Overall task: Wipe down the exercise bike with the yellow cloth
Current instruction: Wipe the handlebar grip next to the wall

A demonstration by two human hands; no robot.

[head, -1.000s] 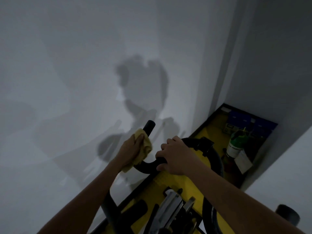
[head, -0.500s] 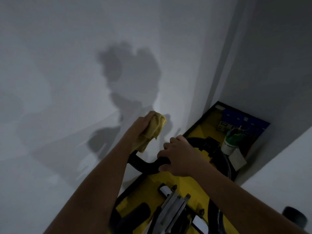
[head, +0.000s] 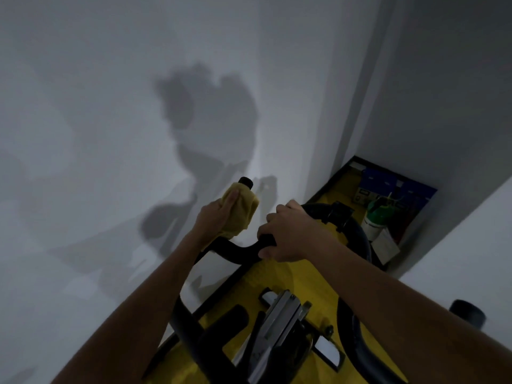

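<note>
Since half a second ago, the left hand has slid the yellow cloth slightly down the upright left handlebar horn, so that the horn's black end cap now pokes out above the cloth. That hand wraps the cloth around the horn, fingers laid over the fabric and gripping through it. The right hand curls around the curved middle of the handlebar, steadying the exercise bike (its yellow frame and black tubes fill the lower view). The horn's long axis runs up and away from the person, toward a pale wall. The cloth sits left of the right hand, near it. Further wiping would likely follow that axis down toward the bend.
</note>
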